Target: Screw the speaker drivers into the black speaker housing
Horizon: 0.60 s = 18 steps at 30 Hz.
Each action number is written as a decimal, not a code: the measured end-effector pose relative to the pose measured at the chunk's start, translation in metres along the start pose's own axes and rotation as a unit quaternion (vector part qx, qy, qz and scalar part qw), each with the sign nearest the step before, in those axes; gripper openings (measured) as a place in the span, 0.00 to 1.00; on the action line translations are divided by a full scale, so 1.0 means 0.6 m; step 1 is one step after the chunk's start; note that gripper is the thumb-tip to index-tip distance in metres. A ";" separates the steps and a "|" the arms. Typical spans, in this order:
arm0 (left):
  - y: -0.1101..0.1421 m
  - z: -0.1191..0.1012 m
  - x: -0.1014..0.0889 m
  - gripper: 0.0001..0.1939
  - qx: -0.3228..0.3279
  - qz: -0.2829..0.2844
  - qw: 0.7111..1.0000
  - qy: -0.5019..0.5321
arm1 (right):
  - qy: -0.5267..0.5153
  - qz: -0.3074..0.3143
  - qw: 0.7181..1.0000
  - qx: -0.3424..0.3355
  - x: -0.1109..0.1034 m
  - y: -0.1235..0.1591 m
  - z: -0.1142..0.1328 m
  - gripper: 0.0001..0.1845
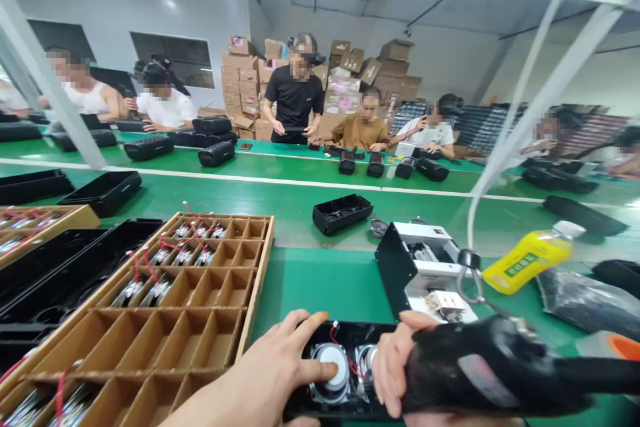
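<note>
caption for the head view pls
Left hand presses a speaker driver in a black housing, right hand holding its edge

The speaker housing is matt black plastic, the tray rough cardboard.

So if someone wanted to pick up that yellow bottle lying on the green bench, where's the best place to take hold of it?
Wrap the hand around the middle of the yellow bottle, coming down from above. It lies on its side, so its round body is open on top, and that wide part should sit more securely in the palm than the small white cap at its upper right end.
</note>
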State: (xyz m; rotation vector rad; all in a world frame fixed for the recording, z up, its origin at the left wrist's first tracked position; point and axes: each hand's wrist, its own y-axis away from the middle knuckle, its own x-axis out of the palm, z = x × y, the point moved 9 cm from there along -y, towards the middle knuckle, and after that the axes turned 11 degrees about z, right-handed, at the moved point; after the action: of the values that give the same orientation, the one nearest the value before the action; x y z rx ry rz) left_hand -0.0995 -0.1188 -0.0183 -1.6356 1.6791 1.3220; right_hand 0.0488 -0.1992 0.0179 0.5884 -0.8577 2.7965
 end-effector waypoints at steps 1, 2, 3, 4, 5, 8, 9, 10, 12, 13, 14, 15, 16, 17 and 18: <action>-0.003 0.005 0.003 0.33 0.000 -0.002 1.000 -0.008 | 0.014 -0.014 0.999 -0.032 -0.011 -0.005 0.030 0.40; -0.004 0.011 0.005 0.36 0.002 -0.009 1.000 -0.015 | 0.034 -0.030 0.997 -0.069 -0.026 -0.011 0.065 0.40; -0.004 0.017 0.008 0.38 0.006 -0.017 1.000 -0.020 | 0.061 -0.047 0.991 -0.109 -0.044 -0.018 0.102 0.39; -0.003 0.023 0.011 0.39 0.008 -0.024 0.999 -0.023 | 0.096 -0.074 0.982 -0.147 -0.066 -0.023 0.140 0.37; -0.002 0.029 0.015 0.40 0.009 -0.029 0.999 -0.026 | 0.142 -0.081 0.971 -0.174 -0.084 -0.031 0.173 0.39; 0.007 0.047 0.023 0.42 -0.003 -0.037 0.998 -0.043 | 0.249 -0.132 0.935 -0.213 -0.141 -0.051 0.236 0.42; 0.009 0.054 0.023 0.43 -0.011 -0.042 0.998 -0.047 | 0.266 -0.153 0.927 -0.215 -0.159 -0.056 0.243 0.42; 0.012 0.061 0.024 0.45 -0.017 -0.044 0.998 -0.047 | 0.276 -0.170 0.921 -0.215 -0.172 -0.060 0.245 0.42; 0.013 0.072 0.032 0.48 -0.014 -0.033 0.999 -0.040 | 0.282 -0.178 0.919 -0.208 -0.186 -0.066 0.236 0.42; 0.013 0.078 0.036 0.49 -0.009 -0.027 0.999 -0.036 | 0.282 -0.177 0.920 -0.206 -0.189 -0.067 0.229 0.42; 0.014 0.084 0.040 0.49 -0.003 -0.023 0.999 -0.033 | 0.282 -0.176 0.921 -0.204 -0.191 -0.067 0.223 0.42; 0.015 0.089 0.042 0.49 0.001 -0.023 0.999 -0.031 | 0.282 -0.175 0.921 -0.202 -0.192 -0.065 0.217 0.42; 0.017 0.093 0.043 0.49 0.001 -0.026 0.999 -0.030 | 0.283 -0.174 0.922 -0.200 -0.193 -0.063 0.212 0.42; 0.019 0.097 0.043 0.48 0.000 -0.030 0.999 -0.031 | 0.283 -0.174 0.922 -0.199 -0.195 -0.061 0.209 0.42; 0.022 0.098 0.042 0.47 -0.001 -0.032 0.999 -0.032 | 0.284 -0.173 0.922 -0.198 -0.196 -0.060 0.207 0.42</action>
State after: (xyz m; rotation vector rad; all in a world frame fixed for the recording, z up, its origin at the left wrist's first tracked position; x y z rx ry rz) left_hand -0.1342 -0.0840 -0.0612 -1.6171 1.5769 1.3306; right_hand 0.2052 -0.2443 0.0816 -0.1298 -1.0144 2.1889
